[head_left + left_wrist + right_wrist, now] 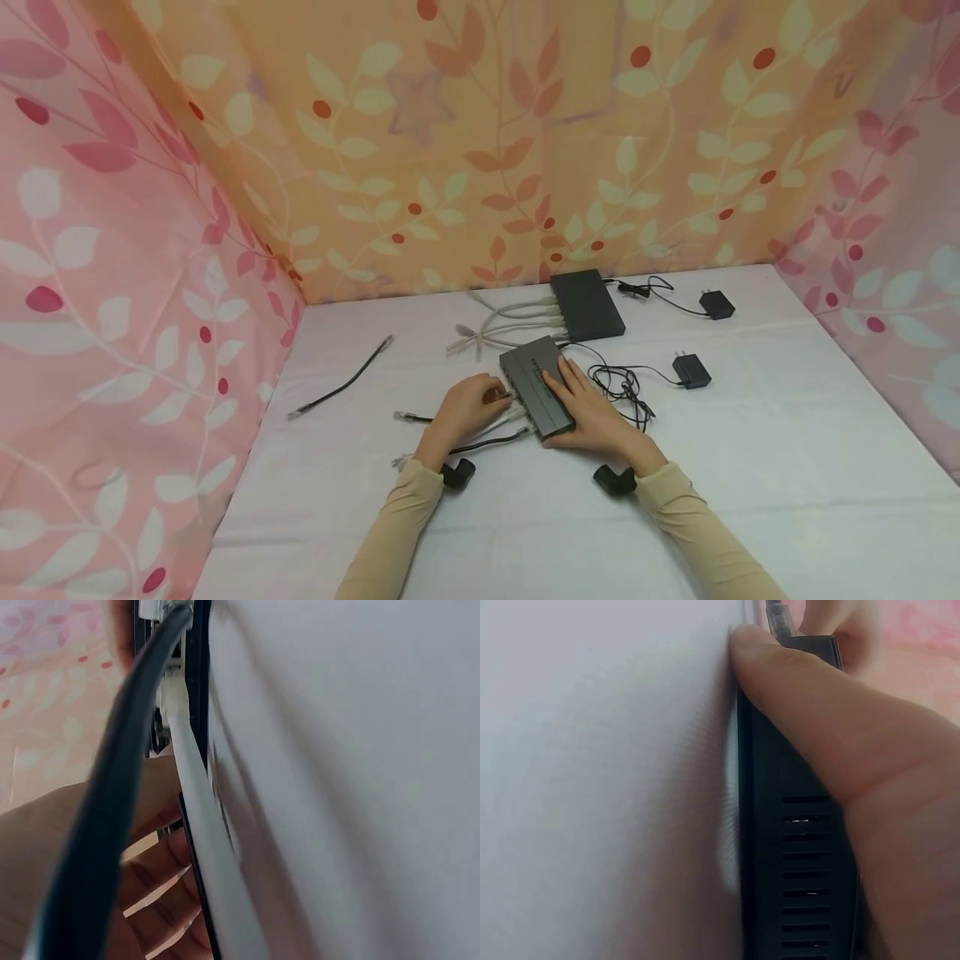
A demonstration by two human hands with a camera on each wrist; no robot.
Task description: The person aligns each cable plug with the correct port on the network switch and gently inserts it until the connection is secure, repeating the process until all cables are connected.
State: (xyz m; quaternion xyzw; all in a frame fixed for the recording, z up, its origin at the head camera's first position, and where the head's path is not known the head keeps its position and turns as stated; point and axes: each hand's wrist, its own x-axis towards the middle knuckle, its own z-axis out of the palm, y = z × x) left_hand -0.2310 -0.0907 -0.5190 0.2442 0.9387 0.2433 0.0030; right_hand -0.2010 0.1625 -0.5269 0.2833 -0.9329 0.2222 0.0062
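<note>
A grey network switch (534,385) lies on the white-covered table, cables running from its left side. At that row of ports, my left hand (467,408) pinches the plug end of a short network cable (196,870); its clear plug is partly hidden behind the fingers. Beside that hand, a white cable (206,825) and a black cable (491,442) reach the same side of the switch. My right hand (597,417) holds the switch from the right, fingers across its top. Its thumb (802,679) presses along the near end, by the vented side.
Behind stands a second black switch (588,307) with several grey cables (517,312) on its left. Two black power adapters (717,305) lie at the right, one with a tangled cord (626,387). A loose black cable (345,383) lies at the left.
</note>
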